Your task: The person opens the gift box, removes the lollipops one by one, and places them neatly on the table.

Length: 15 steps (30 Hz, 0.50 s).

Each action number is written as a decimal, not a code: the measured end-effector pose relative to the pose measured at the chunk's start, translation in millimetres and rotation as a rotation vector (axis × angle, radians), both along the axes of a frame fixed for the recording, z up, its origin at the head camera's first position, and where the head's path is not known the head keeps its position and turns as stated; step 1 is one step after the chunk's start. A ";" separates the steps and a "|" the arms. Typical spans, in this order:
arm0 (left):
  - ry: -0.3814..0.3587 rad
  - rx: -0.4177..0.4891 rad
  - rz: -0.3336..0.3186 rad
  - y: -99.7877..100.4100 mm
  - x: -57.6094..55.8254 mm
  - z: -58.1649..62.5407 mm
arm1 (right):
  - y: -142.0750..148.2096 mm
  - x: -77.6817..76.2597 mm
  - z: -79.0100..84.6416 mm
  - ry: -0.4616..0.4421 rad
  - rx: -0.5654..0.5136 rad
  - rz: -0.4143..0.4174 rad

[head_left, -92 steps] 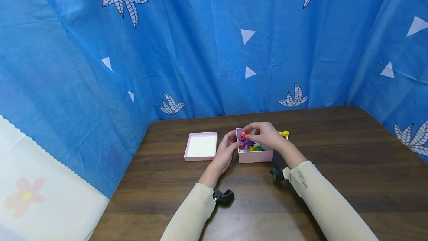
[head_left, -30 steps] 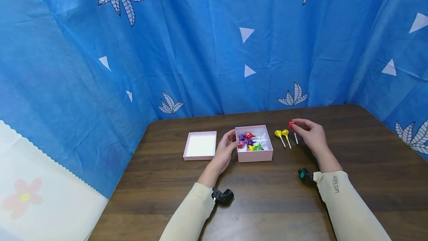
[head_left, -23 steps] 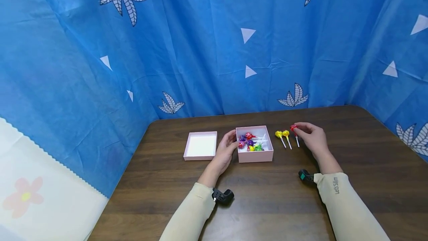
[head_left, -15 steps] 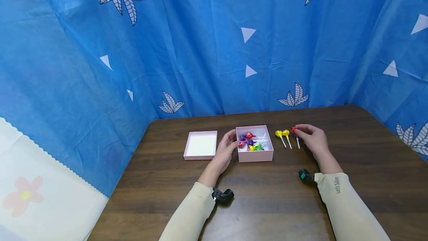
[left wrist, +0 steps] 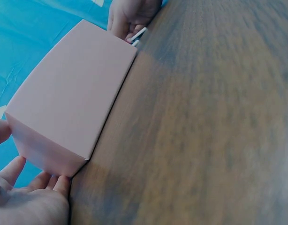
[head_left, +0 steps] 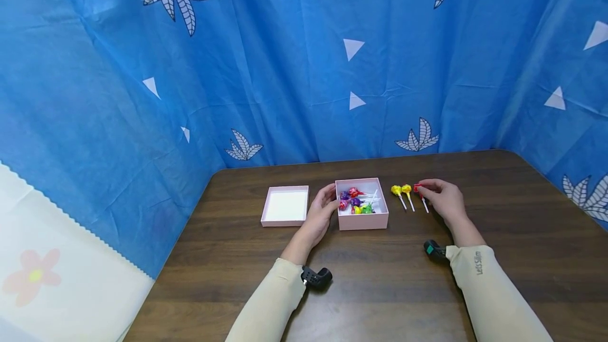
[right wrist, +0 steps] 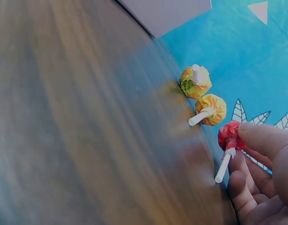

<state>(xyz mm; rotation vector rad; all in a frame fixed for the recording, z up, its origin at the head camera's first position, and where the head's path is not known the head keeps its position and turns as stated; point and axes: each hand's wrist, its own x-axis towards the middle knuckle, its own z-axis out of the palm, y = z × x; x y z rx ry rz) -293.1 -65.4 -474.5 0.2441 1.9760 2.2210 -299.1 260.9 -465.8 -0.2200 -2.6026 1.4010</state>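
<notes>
The right hand (head_left: pixel 444 199) is pinching a red-wrapped lollipop (right wrist: pixel 230 136) by its round head, the thumb pressing on the wrapper and the other fingers curling close by. The candy head is sitting at the fingertips, to the left of the palm, and the white stick is jutting free of the grip. In the head view the stick is pointing back toward the person and slightly to the right, so the long axis is slanting from far left to near right. Whether the lollipop is touching the table (head_left: pixel 370 289) or being held just above it, I cannot tell.

Just left of it, two yellow lollipops, one farther left (head_left: pixel 396 190) and one nearer the hand (head_left: pixel 406 189), are lying side by side on the wood, heads away from the person, their sticks running roughly parallel to the red one's.

The left hand (head_left: pixel 320 210) is resting against the left side of an open pink box (head_left: pixel 363 222), its fingers spreading along the wall and not closing round it. Inside the box, red, purple, green and yellow lollipops are lying jumbled, their heads mostly toward the left and near side. A shallow pink lid (head_left: pixel 285 206) is lying left of the left hand, its white inside facing up. Behind the table, a blue patterned curtain (head_left: pixel 266 67) is hanging.
</notes>
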 end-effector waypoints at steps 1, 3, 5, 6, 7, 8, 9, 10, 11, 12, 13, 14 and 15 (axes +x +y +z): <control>0.001 0.003 -0.002 0.2 0.0 0.5 | 0.0 -0.3 0.2 0.001 0.012 -0.001; 0.002 0.008 -0.005 0.4 -0.1 1.7 | -0.1 -1.1 0.9 0.000 0.040 0.001; 0.003 0.012 -0.006 0.5 -0.4 2.1 | -0.3 -1.5 2.1 -0.004 0.071 0.008; 0.001 0.013 -0.006 0.5 -0.6 2.2 | -0.5 -1.6 2.7 -0.006 0.086 0.013; -0.001 0.010 -0.006 0.4 -0.5 2.3 | -0.2 -1.9 2.8 -0.009 0.102 0.017; -0.004 0.007 -0.005 0.3 -0.4 2.2 | -0.2 -1.9 3.0 -0.012 0.113 0.023; -0.005 0.004 -0.004 0.2 -0.5 1.9 | -0.1 -1.9 3.1 -0.014 0.121 0.027; -0.007 0.004 -0.003 0.2 -0.6 1.5 | 0.0 -1.7 2.9 -0.013 0.127 0.029; -0.009 0.003 -0.002 0.2 -0.6 1.3 | 0.1 -1.4 2.7 -0.012 0.129 0.031; -0.010 0.001 -0.001 0.1 -0.7 1.0 | 0.1 -1.1 2.3 -0.010 0.127 0.031; -0.011 0.001 -0.001 0.2 -0.7 0.7 | 0.4 -0.9 1.7 -0.008 0.127 0.029; -0.012 0.001 -0.001 0.3 -0.8 0.2 | 0.5 -0.4 1.2 -0.006 0.126 0.028; -0.012 0.002 -0.001 0.5 -0.8 -0.3 | 0.8 -0.1 0.6 -0.004 0.123 0.027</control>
